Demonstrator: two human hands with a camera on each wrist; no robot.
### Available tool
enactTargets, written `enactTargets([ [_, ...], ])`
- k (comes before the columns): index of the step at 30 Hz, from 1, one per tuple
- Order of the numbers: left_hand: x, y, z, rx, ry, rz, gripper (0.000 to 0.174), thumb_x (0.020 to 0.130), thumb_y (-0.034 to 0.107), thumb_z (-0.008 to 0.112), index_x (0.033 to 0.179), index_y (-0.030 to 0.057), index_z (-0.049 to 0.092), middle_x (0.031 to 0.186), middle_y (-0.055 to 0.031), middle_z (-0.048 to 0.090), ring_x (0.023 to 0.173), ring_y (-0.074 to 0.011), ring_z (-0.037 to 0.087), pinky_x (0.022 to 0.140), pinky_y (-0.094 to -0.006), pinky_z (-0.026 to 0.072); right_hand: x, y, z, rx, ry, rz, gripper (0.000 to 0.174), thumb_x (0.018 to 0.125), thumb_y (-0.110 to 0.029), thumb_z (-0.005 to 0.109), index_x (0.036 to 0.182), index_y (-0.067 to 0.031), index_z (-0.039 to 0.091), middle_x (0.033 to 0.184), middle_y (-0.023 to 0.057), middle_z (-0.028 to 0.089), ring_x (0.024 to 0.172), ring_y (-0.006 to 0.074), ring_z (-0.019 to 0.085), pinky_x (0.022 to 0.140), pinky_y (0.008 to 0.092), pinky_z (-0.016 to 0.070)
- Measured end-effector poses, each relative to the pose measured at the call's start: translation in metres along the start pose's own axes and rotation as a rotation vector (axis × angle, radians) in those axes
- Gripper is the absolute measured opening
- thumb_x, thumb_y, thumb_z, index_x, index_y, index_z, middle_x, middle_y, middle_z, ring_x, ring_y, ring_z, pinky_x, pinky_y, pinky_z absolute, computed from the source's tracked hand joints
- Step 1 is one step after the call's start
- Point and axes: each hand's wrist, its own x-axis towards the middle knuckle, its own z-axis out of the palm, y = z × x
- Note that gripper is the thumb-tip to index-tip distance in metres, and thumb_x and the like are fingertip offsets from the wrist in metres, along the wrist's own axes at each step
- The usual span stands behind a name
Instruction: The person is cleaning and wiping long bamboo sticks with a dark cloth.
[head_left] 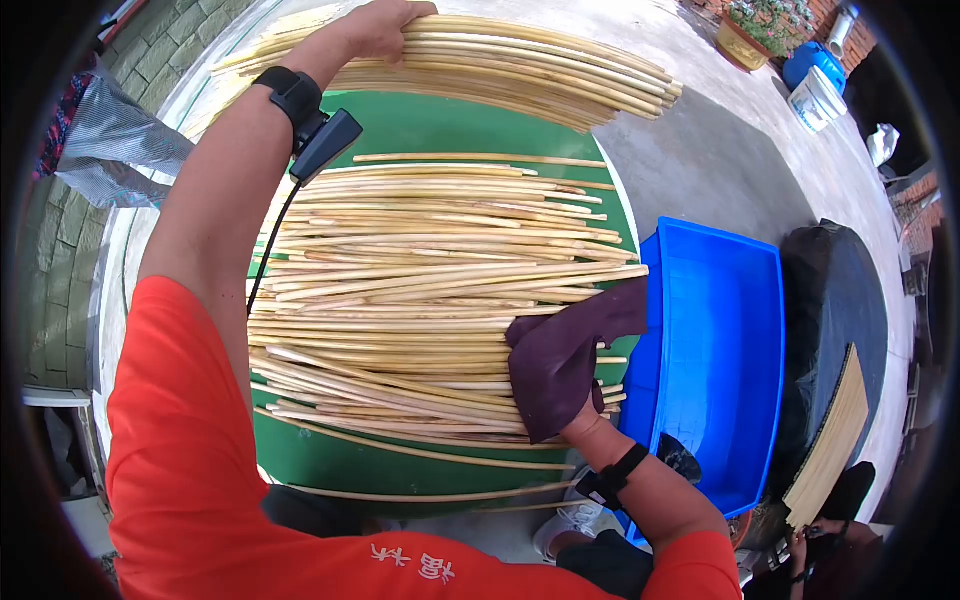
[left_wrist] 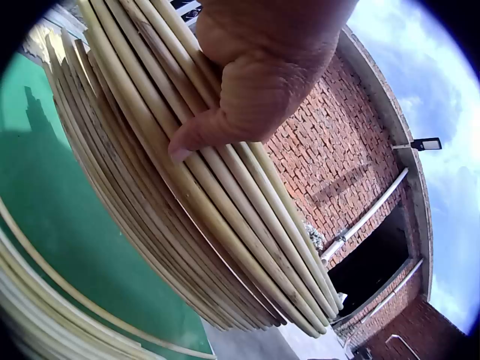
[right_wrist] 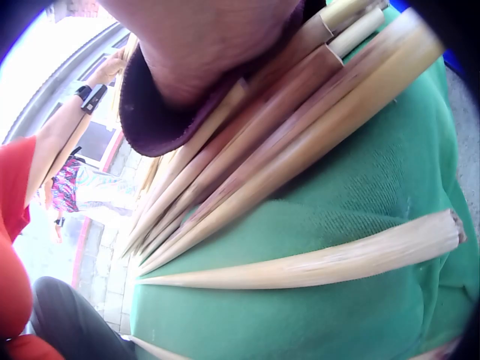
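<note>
At the far end of the table my left hand point(head_left: 378, 30) grips a thick bundle of pale wooden sticks point(head_left: 530, 62). In the left wrist view its thumb point(left_wrist: 199, 135) lies across several sticks, with the other fingers hidden behind. My right hand point(head_left: 588, 425) is mostly covered by a dark purple cloth point(head_left: 555, 375), over the right ends of the loose sticks point(head_left: 400, 325) spread on the green tabletop point(head_left: 430, 125). In the right wrist view the cloth point(right_wrist: 146, 105) wraps under the hand, close against the sticks; its fingers are hidden, so I cannot tell their grip.
A blue plastic tub point(head_left: 715, 360) stands just right of the table. Beyond it are a black covered object point(head_left: 835, 290) and a flat wooden board point(head_left: 830, 440). Another person's legs point(head_left: 115, 140) show at the left. A white bucket point(head_left: 817, 100) and a flowerpot point(head_left: 742, 45) stand farther back.
</note>
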Motion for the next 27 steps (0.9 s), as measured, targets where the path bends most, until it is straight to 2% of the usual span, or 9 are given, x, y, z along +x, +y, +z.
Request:
enactTargets([
  [5,0.037,-0.001,0.108,0.250,0.142,-0.246,0.057,0.063,0.003,0.070,0.114,0.0176,0.048,0.106,-0.0070,0.057,0.100,-0.0292,0.054,0.086,-0.0431,0.0421,0.000,-0.036,-0.005,0.332,-0.014,0.055,0.034,0.094,-0.012,0.034,0.127,-0.0051,0.034,0.124,0.0070,0.041,0.115,0.0162,0.039,0.101,0.0265,0.0278],
  [9,0.013,0.004,0.180,0.270,-0.046,-0.351,0.064,0.066,0.003,0.070,0.121,0.0219,0.043,0.114,-0.0051,0.052,0.109,-0.0274,0.048,0.094,-0.0508,0.0345,0.000,-0.043,-0.013,-0.156,-0.034,0.006,0.038,0.094,-0.015,0.035,0.131,-0.0054,0.029,0.130,0.0067,0.037,0.120,0.0181,0.035,0.105,0.0274,0.0229],
  [11,0.007,0.006,0.194,0.213,-0.179,-0.413,0.066,0.067,0.003,0.069,0.123,0.0225,0.041,0.116,-0.0048,0.050,0.111,-0.0268,0.046,0.096,-0.0527,0.0317,-0.003,-0.033,-0.006,0.192,0.014,0.148,0.040,0.095,-0.018,0.034,0.132,-0.0059,0.028,0.131,0.0066,0.036,0.122,0.0178,0.033,0.106,0.0272,0.0213],
  [15,-0.002,-0.002,0.200,0.246,-0.079,-0.342,0.051,0.079,0.000,0.051,0.125,0.0204,0.041,0.121,-0.0069,0.047,0.119,-0.0281,0.040,0.101,-0.0541,0.0250,-0.006,-0.012,0.002,0.073,-0.046,0.116,0.040,0.096,-0.020,0.032,0.133,-0.0059,0.027,0.133,0.0065,0.035,0.123,0.0175,0.033,0.107,0.0270,0.0204],
  [17,-0.002,-0.004,0.204,0.465,0.234,-0.329,0.054,0.081,0.003,0.050,0.129,0.0217,0.036,0.125,-0.0088,0.043,0.122,-0.0300,0.035,0.100,-0.0563,0.0236,-0.006,-0.010,0.002,0.342,-0.026,0.183,0.040,0.096,-0.019,0.032,0.133,-0.0054,0.027,0.132,0.0067,0.035,0.123,0.0175,0.033,0.106,0.0272,0.0209],
  [18,0.000,-0.003,0.204,0.381,-0.018,-0.418,0.066,0.083,0.013,0.056,0.138,0.0257,0.022,0.136,-0.0117,0.031,0.129,-0.0311,0.025,0.101,-0.0547,0.0241,-0.007,-0.010,0.003,0.477,-0.014,0.219,0.040,0.096,-0.019,0.032,0.133,-0.0052,0.027,0.132,0.0069,0.035,0.123,0.0175,0.033,0.106,0.0272,0.0211],
  [21,-0.006,-0.002,0.213,0.423,-0.008,-0.413,0.070,0.084,0.016,0.054,0.140,0.0273,0.013,0.140,-0.0140,0.025,0.131,-0.0321,0.022,0.101,-0.0548,0.0227,-0.007,-0.022,-0.001,0.738,0.010,0.294,0.040,0.096,-0.019,0.032,0.133,-0.0047,0.026,0.132,0.0071,0.035,0.122,0.0175,0.033,0.106,0.0274,0.0215],
  [23,-0.010,0.002,0.211,0.368,-0.045,-0.418,0.071,0.084,0.016,0.055,0.140,0.0257,0.012,0.141,-0.0149,0.023,0.131,-0.0323,0.020,0.102,-0.0548,0.0223,-0.003,-0.038,-0.007,-0.186,-0.020,0.038,0.040,0.095,-0.017,0.032,0.133,-0.0042,0.027,0.131,0.0080,0.036,0.123,0.0187,0.033,0.106,0.0278,0.0214],
  [27,-0.027,0.010,0.203,0.215,0.135,-0.402,0.073,0.084,0.017,0.055,0.141,0.0199,0.010,0.142,-0.0162,0.019,0.132,-0.0330,0.017,0.102,-0.0549,0.0206,-0.002,-0.030,-0.005,-0.689,-0.030,-0.096,0.041,0.094,-0.017,0.034,0.132,-0.0042,0.027,0.131,0.0083,0.036,0.123,0.0192,0.033,0.106,0.0285,0.0216],
])
